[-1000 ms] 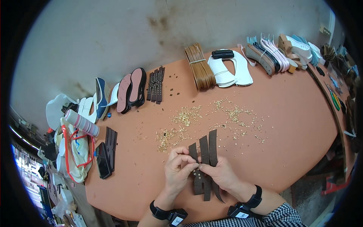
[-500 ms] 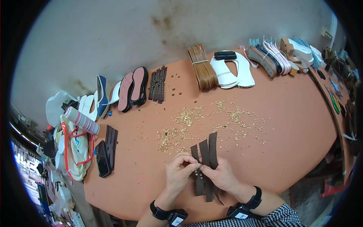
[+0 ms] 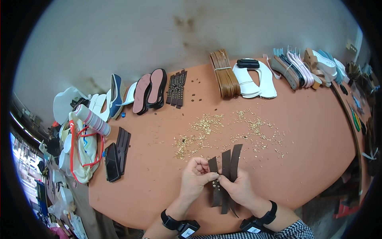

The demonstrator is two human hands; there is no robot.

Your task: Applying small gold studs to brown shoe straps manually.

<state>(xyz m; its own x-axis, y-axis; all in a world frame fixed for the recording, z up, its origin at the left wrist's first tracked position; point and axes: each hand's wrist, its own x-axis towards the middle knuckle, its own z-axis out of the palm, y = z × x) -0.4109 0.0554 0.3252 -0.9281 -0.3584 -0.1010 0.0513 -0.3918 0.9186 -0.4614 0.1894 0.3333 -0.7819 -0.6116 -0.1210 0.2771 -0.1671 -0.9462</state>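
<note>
Several dark brown straps (image 3: 225, 163) are fanned side by side in front of me. My right hand (image 3: 240, 189) grips them from the right, its thumb across the middle of the bunch. My left hand (image 3: 194, 179) pinches the leftmost strap, thumb tip almost meeting the right thumb. Small gold studs (image 3: 215, 185) run along that strap just below the thumbs. Whether a loose stud sits between my fingertips is hidden. Beyond the straps, many loose gold studs (image 3: 207, 124) lie scattered over the brown tabletop (image 3: 159, 195).
Finished studded straps (image 3: 176, 88) lie toward the wall, beside pink-topped soles (image 3: 141, 95). At left are a phone (image 3: 112, 163), more dark straps (image 3: 123, 148) and a cloth bag (image 3: 84, 157). A brown strip bundle (image 3: 226, 75), white cutouts (image 3: 267, 81) and wedge heels (image 3: 283, 71) line the back.
The view has turned slightly left, so the table's things sit farther right. Both hands keep their hold on the straps, with the left fingers a little more lifted.
</note>
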